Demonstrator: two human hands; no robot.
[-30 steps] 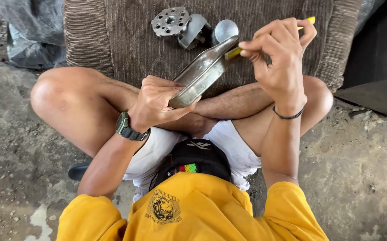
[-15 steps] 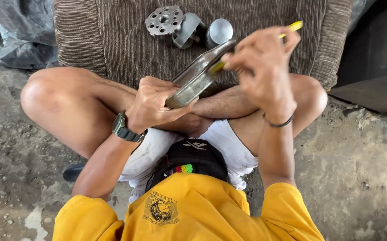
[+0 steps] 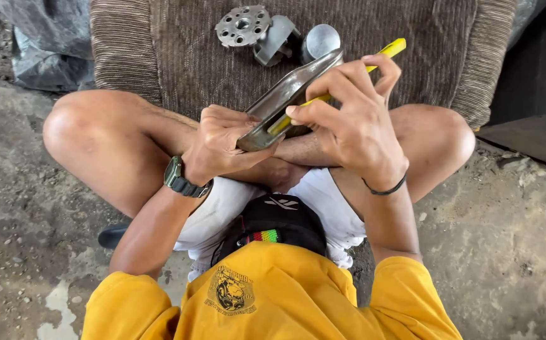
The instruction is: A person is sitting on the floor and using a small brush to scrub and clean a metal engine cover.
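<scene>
Gripping a curved, dull metal bracket: left hand fingers clenched; right hand pinching a slim yellow tool.

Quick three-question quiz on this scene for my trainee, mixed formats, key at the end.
1. True or false: the left hand grips the lower end of the long metal part.
2. What colour is the slim tool in the right hand?
3. The perforated metal disc lies on: A) the ground, B) the brown cushion, C) the person's knee.

Key: 1 true; 2 yellow; 3 B.
</scene>
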